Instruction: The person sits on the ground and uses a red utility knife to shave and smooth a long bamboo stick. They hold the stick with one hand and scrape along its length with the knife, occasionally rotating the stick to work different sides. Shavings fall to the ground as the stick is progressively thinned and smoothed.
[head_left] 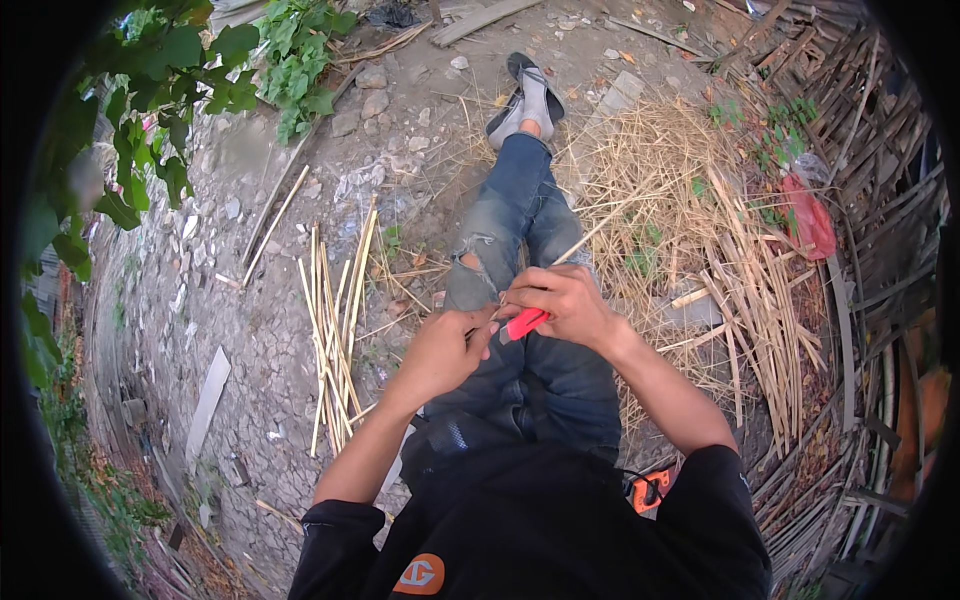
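Above my thighs both hands meet over a thin bamboo strip point(597, 230), whose far end slants up and to the right past my right hand. My left hand point(442, 352) is closed, thumb and fingers pinching the strip's near end. In my right hand point(568, 302) is a red utility knife point(527, 322), its grey tip pointing down and left beside my left fingertips. The right fingers also wrap over the strip. Where the blade edge meets the strip is too small to make out.
Several split bamboo strips point(338, 330) lie on the ground at left. To the right are a heap of shavings point(650, 170) and a bundle of strips point(765, 330). An orange-handled tool point(648, 490) rests by my right hip. A red plastic bag point(808, 218) lies near the stacked wood.
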